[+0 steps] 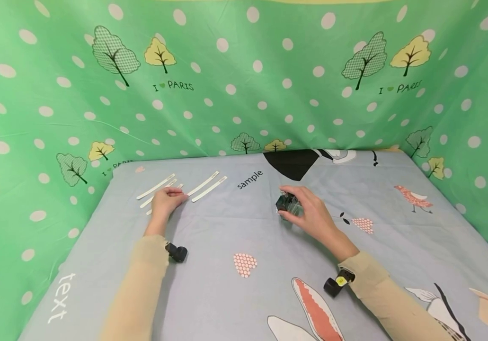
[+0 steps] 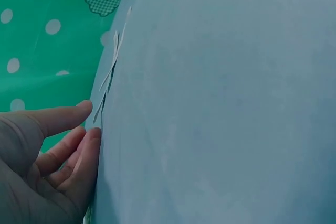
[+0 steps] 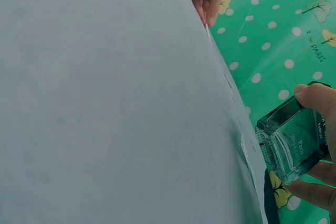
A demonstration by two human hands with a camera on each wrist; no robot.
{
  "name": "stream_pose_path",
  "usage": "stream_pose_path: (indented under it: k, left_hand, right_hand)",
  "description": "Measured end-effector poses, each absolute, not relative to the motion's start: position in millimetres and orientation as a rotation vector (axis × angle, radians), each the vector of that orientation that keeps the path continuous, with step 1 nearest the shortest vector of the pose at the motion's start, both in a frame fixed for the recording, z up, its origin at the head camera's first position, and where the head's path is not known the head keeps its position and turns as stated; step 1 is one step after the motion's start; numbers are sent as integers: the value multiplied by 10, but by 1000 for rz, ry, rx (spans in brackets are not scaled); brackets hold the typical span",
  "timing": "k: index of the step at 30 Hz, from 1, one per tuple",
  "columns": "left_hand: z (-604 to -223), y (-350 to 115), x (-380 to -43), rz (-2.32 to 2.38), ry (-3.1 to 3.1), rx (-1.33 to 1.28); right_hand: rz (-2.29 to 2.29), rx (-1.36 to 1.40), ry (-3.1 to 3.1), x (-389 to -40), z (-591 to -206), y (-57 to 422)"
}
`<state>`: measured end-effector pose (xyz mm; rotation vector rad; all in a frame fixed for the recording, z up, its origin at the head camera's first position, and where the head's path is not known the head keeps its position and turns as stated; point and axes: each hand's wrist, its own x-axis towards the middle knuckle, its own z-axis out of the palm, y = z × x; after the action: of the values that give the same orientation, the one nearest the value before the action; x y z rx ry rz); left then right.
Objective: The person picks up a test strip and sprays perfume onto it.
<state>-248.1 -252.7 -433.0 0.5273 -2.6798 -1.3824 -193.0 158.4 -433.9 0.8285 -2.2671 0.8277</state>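
Note:
Several slim white paper strips point(image 1: 204, 185) with small print at one end lie at the left on the cloth. My left hand point(image 1: 167, 203) is low over them, its fingertips right by the strips and overlapping some of them. In the left wrist view, thumb and fingers point(image 2: 86, 148) stand apart, with strips point(image 2: 113, 66) just beyond the tips. To the right, my right hand point(image 1: 309, 213) grips a clear glass perfume bottle point(image 3: 291, 142) with a black part, between thumb and fingers. Lettering shows on the glass. The bottle's far side is hidden by the hand.
A pale blue-grey printed cloth point(image 1: 209, 265) covers the table. Behind and at the sides hangs a green dotted curtain point(image 1: 209, 71). Black wrist cameras point(image 1: 177, 253) sit on both wrists, over beige sleeves point(image 1: 137, 289).

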Motion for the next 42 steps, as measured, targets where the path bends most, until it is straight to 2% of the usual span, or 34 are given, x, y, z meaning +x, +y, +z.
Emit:
stream_pose_path:
  k: [12,22,33,42]
  left_hand:
    - [-4317,-2443,-2499,-1157,-2734,551]
    - [-4312,-2407,-2507,-1141,-2731,579]
    - [-4308,-2444,-2525,-1402,-2643,559]
    - [-4198,-2391,-2497,-1578,-2605,421]
  right_hand:
    - [831,830,-2276,-1908,-4314,1574]
    - [828,820,-2287,-1905,-4331,1574]
    - [844,811,-2291,-1912,-4325,1568]
    - [846,819,-2289,-1907,-4311,1572]
